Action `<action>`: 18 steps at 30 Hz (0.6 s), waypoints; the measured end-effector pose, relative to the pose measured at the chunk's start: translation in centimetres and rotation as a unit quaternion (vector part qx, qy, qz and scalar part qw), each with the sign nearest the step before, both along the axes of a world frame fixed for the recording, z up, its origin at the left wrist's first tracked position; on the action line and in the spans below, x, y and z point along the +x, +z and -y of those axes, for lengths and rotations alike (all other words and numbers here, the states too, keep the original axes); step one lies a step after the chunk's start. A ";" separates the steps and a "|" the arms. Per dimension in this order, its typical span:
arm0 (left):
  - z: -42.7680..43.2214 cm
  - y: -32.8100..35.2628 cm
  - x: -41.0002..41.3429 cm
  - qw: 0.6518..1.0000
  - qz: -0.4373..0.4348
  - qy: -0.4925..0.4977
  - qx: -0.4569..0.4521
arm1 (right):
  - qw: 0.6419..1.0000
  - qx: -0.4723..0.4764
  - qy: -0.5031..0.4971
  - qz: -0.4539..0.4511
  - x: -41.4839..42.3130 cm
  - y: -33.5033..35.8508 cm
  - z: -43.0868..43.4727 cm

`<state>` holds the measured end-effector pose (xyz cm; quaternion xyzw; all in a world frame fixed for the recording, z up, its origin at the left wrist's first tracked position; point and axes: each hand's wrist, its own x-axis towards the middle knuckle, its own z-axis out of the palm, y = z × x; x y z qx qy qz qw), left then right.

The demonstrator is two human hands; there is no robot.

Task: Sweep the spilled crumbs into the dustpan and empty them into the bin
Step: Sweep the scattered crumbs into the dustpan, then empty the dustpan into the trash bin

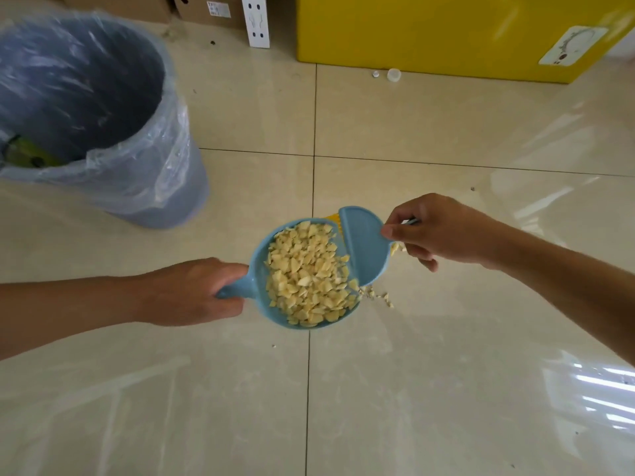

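A small blue dustpan (261,266) sits low over the tiled floor, heaped with pale yellow crumbs (309,273). My left hand (196,290) grips its handle at the left. My right hand (443,231) holds a blue hand brush (364,249) by its right end, with the brush pressed against the pan's open right edge. A few crumbs (378,295) lie on the floor just outside the pan's lip, and a few more (397,248) show under my right hand. The grey bin (171,187) with a clear plastic liner stands at the upper left, apart from the pan.
A big yellow box (429,32) stands at the back right, with a small white cap (393,74) on the floor before it. Cardboard boxes (206,8) and a white panel (256,20) line the back wall. Glossy beige tiles spread all around.
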<state>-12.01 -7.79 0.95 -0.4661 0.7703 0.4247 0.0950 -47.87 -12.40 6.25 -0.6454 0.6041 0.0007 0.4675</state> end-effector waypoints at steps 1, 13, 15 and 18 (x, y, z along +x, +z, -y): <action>0.3 0.6 -0.5 1.000 -0.018 0.010 -0.013 | 1.000 0.010 0.010 0.002 -0.2 0.7 0.2; 3.7 13.2 2.2 0.994 0.049 0.058 -0.075 | 0.988 0.055 -0.010 0.147 3.8 9.1 2.8; 3.8 15.9 4.0 0.989 0.090 0.052 -0.103 | 0.985 0.055 0.008 0.162 6.3 10.8 3.8; 4.2 19.5 7.5 0.986 0.096 0.071 -0.114 | 0.982 0.043 0.039 0.179 10.5 13.6 6.2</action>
